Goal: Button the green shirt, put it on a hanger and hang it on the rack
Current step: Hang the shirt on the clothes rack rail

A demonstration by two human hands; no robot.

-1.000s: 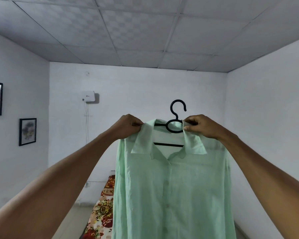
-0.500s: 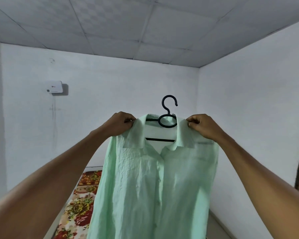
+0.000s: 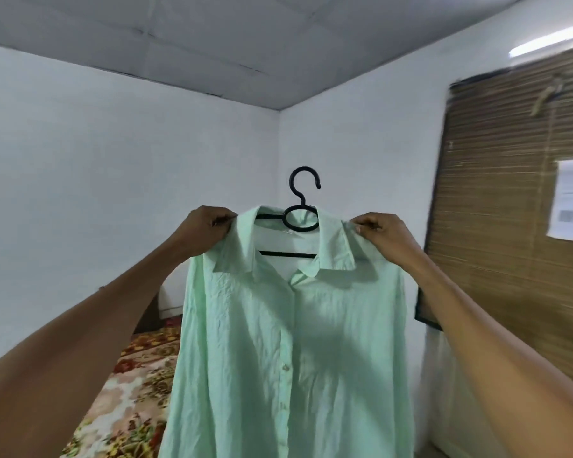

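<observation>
Green shirt (image 3: 288, 342) is hanging on a black hanger (image 3: 301, 217), held up at chest height in front of the room's corner. Fabric is looking pale mint, thin and creased; placket is lying closed down the front with small buttons showing, collar spread open at the neck. Left hand (image 3: 205, 231) is pinching the shirt's shoulder beside the collar; right hand (image 3: 382, 233) is pinching the opposite shoulder. Hook is standing free above the collar. Floral bedcover (image 3: 129, 385) is lying below left; bamboo blind (image 3: 510, 226), somewhat blurred, is covering the right wall.
</observation>
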